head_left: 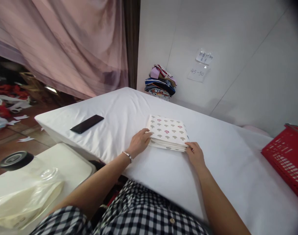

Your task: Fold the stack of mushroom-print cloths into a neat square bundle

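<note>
A folded white cloth (168,130) printed with grey and red mushroom shapes lies on the white-covered table (222,163). My left hand (139,142) rests against the cloth's near left corner, fingers curved and touching its edge. My right hand (196,154) touches the near right corner, its fingers pressed to the folded layers. Neither hand lifts the cloth. A watch band shows on my left wrist.
A black phone (87,123) lies on the table's left part. A stack of folded clothes (160,83) stands at the back by the wall. A red plastic basket (287,156) sits at the right edge. A low white stand with plastic bags (28,192) is at the left.
</note>
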`<control>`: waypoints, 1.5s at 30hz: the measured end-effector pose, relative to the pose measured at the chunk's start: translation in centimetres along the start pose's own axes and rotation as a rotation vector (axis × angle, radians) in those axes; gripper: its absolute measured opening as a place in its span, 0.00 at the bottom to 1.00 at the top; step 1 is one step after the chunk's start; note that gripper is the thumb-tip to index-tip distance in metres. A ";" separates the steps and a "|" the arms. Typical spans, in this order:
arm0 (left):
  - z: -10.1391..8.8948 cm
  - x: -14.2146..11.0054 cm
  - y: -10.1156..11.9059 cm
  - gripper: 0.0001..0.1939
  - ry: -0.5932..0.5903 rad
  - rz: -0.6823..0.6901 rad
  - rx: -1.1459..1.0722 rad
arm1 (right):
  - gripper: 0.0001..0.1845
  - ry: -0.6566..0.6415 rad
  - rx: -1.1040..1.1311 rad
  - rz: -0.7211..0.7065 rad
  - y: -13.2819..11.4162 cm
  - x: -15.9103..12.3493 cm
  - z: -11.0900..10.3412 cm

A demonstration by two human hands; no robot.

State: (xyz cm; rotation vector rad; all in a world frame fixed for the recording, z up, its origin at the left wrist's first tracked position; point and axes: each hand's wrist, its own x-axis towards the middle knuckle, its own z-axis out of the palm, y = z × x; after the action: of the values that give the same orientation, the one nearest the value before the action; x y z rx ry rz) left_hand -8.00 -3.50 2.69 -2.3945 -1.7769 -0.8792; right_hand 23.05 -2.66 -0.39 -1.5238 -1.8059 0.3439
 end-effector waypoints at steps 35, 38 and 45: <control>4.9 3.4 1.4 0.22 -0.046 0.079 0.075 | 0.16 -0.088 -0.208 -0.012 -1.7 0.4 -0.3; 4.8 3.5 1.5 0.21 -0.044 0.077 0.078 | 0.15 -0.042 -0.277 -0.124 -3.7 2.2 -0.7; 5.0 3.5 1.1 0.21 -0.043 0.096 0.106 | 0.27 -0.281 -0.382 -0.131 -6.0 6.2 1.5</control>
State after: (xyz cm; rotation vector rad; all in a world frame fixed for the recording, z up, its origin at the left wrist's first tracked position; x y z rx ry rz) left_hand -4.28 0.88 0.38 -2.4259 -1.6608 -0.7095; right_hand 17.46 1.95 4.59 -1.6629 -2.2828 0.1592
